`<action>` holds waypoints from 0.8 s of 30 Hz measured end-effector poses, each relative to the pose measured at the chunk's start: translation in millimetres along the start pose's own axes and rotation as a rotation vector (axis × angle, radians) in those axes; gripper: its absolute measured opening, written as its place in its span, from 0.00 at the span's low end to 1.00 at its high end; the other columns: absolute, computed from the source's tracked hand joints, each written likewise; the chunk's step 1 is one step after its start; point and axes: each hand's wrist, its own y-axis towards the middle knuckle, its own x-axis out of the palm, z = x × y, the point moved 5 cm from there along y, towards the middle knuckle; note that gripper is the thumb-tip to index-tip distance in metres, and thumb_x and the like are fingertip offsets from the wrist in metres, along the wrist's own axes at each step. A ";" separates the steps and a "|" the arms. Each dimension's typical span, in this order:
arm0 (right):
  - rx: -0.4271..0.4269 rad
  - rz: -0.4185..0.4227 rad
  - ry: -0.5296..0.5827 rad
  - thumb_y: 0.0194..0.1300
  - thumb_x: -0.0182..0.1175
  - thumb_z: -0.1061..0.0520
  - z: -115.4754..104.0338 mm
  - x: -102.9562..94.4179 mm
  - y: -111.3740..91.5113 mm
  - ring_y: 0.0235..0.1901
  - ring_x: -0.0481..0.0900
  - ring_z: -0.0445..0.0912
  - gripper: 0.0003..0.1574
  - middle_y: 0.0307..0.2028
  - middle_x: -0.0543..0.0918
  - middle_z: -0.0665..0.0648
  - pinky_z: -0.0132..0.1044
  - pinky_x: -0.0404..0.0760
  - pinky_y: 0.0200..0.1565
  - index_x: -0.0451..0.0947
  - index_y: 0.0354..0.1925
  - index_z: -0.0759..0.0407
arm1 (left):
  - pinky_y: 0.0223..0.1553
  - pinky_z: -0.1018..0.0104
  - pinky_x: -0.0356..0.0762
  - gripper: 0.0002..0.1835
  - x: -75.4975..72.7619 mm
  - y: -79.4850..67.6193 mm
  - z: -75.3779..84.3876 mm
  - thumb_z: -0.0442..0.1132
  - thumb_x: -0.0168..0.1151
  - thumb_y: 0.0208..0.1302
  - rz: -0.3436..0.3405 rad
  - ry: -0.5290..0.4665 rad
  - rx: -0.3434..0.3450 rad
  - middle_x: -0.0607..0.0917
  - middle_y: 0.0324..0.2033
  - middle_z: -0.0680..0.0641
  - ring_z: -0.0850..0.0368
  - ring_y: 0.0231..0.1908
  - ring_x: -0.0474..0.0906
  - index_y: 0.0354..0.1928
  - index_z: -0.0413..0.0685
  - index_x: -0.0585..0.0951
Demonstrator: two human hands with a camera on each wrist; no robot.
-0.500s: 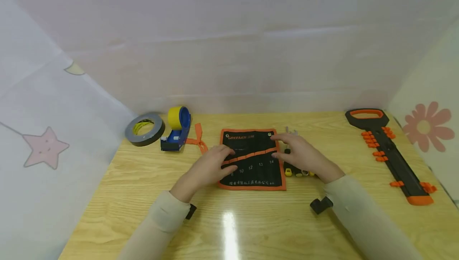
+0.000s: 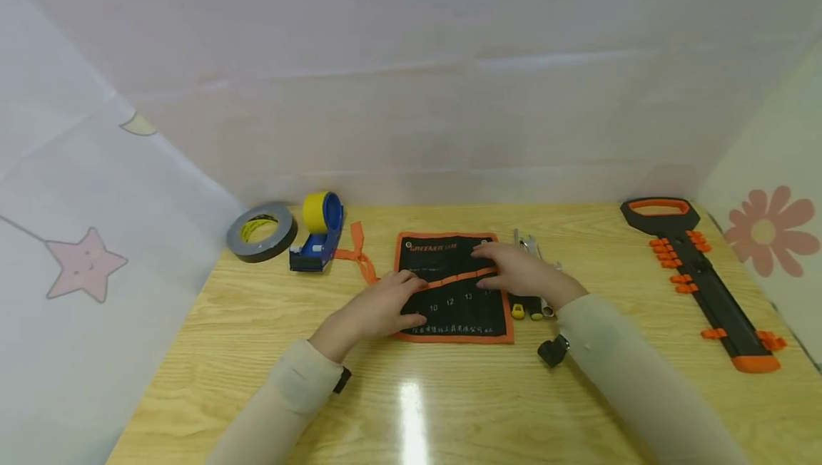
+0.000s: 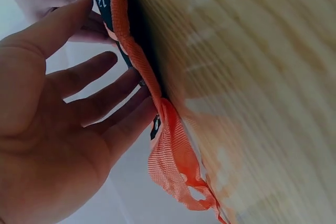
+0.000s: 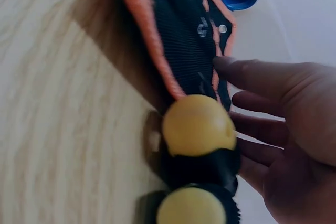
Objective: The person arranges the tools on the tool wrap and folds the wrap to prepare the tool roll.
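A flat black tool pouch (image 2: pixel 443 322) with orange trim and numbered pockets lies on the table. My left hand (image 2: pixel 382 304) rests over its left side, the fingers extended and slightly bent. In the left wrist view, the fingers (image 3: pixel 100 98) of that hand touch the orange edge and grip nothing. Over the pouch's upper right side is my right hand (image 2: pixel 523 272), fingers spread. The right wrist view has its thumb (image 4: pixel 252 72) touching the pocket edge. Beside the pouch, partly under the right forearm, lie metal wrenches (image 2: pixel 530 244) and black-handled tools with yellow ends (image 2: pixel 517 312).
An orange strap (image 2: pixel 357 251) trails left from the pouch. Farther left are a blue tape dispenser (image 2: pixel 315 247) with yellow tape and a grey tape roll (image 2: pixel 282 237). At the right lies a long black holder (image 2: pixel 713 287) with orange clips. A cloth wall (image 2: pixel 411 130) stands behind.
My right hand has shifted left, farther onto the pouch, uncovering more of the wrenches. My left hand has moved slightly and stays on the pouch's left side.
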 end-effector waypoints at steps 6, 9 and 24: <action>0.001 0.000 -0.067 0.75 0.70 0.52 0.6 4.2 2.6 0.77 0.68 0.68 0.37 0.79 0.69 0.69 0.64 0.71 0.74 0.74 0.74 0.67 | 0.71 0.45 0.76 0.33 1.8 0.2 -3.0 0.53 0.72 0.74 -0.022 -0.016 -0.031 0.77 0.70 0.43 0.43 0.70 0.73 0.75 0.48 0.77; 0.000 0.016 -0.062 0.75 0.71 0.52 1.3 5.9 0.4 0.76 0.69 0.67 0.36 0.78 0.70 0.68 0.64 0.72 0.74 0.75 0.72 0.67 | 0.70 0.45 0.77 0.32 1.1 1.5 -4.2 0.53 0.71 0.74 -0.016 -0.021 -0.028 0.78 0.69 0.43 0.44 0.69 0.74 0.74 0.48 0.78; -0.027 0.082 -0.028 0.74 0.71 0.54 -5.9 12.5 -21.3 0.68 0.74 0.66 0.30 0.70 0.78 0.68 0.62 0.78 0.67 0.80 0.67 0.67 | 0.74 0.43 0.74 0.34 -6.3 13.7 -14.8 0.55 0.70 0.75 -0.019 0.016 -0.078 0.74 0.74 0.40 0.40 0.74 0.72 0.75 0.45 0.76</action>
